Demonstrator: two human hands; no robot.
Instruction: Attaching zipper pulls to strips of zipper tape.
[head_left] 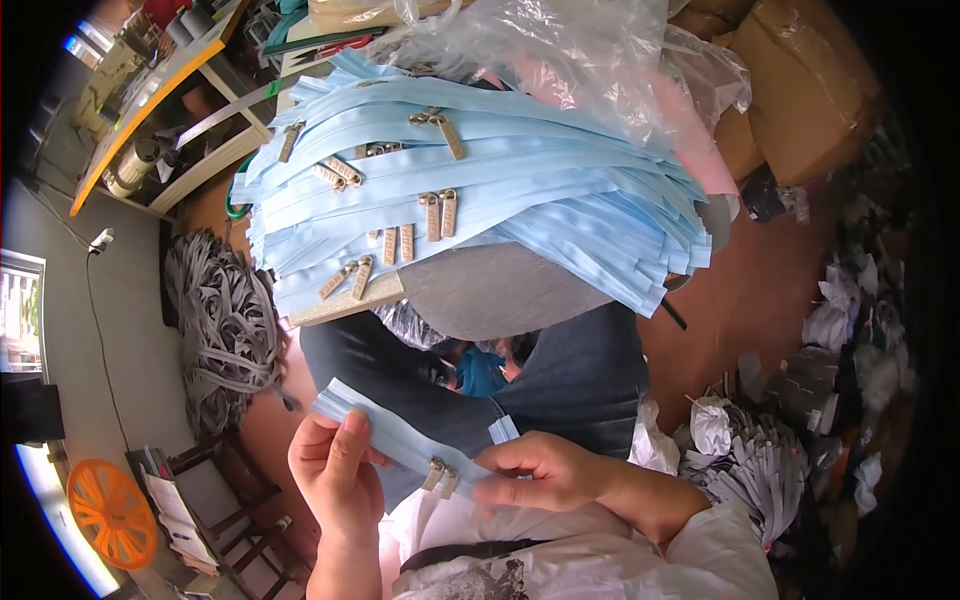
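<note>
A light blue zipper [408,437] with two metal sliders stretches between my hands, above my lap. Near its upper left end my left hand [340,465] pinches the tape between thumb and fingers. Farther along, just right of the sliders, my right hand [545,472] grips the same zipper; part of the tape there is hidden by the fingers. A small end of blue tape [503,429] shows above my right hand. In front of me, a large heap of similar blue zippers [500,150] with metal pulls lies across a grey-topped stand [500,290].
Grey strips lie piled [222,330] on the floor at the left, with another bundle [760,460] at the right. Clear plastic [600,60] and a cardboard box [810,90] are at the back. A workbench [160,100] stands far left, an orange wheel [112,513] near left.
</note>
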